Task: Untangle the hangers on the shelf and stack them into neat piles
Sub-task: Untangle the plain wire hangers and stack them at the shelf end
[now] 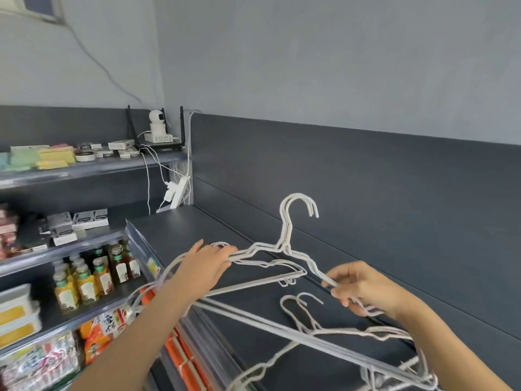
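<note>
Both hands, left hand (207, 265) and right hand (363, 289), gripping opposite shoulders of white hangers (284, 244) above dark shelf (197, 230); labels unreadable

Large Chinese characters are printed on an orange snack packet (105, 324) at the lower left of the frame, too blurred to read for certain. Labels on the juice bottles (84, 286) above it are illegible.
</note>
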